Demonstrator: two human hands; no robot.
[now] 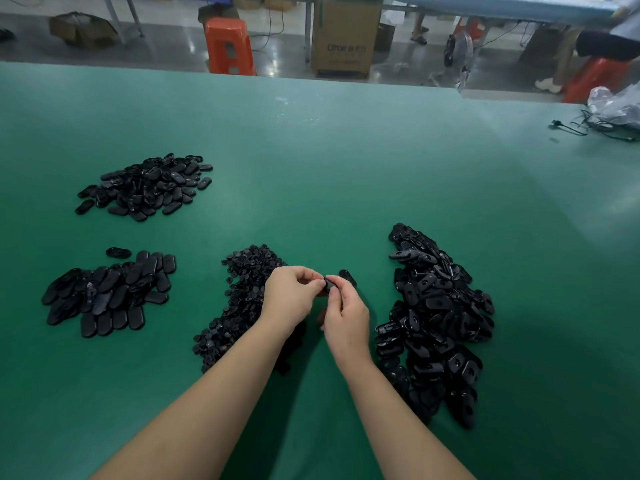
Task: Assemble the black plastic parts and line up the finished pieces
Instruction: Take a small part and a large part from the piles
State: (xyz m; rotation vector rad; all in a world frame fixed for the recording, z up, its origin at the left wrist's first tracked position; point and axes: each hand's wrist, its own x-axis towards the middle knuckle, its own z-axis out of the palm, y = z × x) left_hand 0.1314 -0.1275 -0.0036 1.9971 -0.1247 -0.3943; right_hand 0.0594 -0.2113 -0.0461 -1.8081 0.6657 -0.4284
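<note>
Both forearms come in from the near edge of the green table point(346, 168) & meet just above it, centre. Left hand point(292, 299) and right hand point(346, 317) are fingertip to fingertip, both pinched shut on one small black part point(329, 285) held between them, clear of the table; can't tell if it's one piece or two already mated, since the fingers cover most of it. Judging by that, the step in hand is pressing two halves together. Risks from here: the grip is tips only, so if the halves are skewed when pushed, the part could pop out & drop into the pile of small round pieces point(239, 306) right under the left wrist, where it'd be hard to find again, black on black. The left forearm hangs over that pile's near end, so a wrist drop could scatter it. Right side, the big heap of slotted oval shells point(436, 323) sits near the right hand; a careless reach could slide it toward the centre & mix the stock. One loose oval piece point(347, 277) lies just beyond the hands and could get knocked. Left, the laid-out finished ovals point(110, 292) are only partly in rows, w/ a stray one at the far side; a tossed piece would mess up the line-up. Farther left, another loose pile point(145, 185) sits well apart, low risk.
</note>
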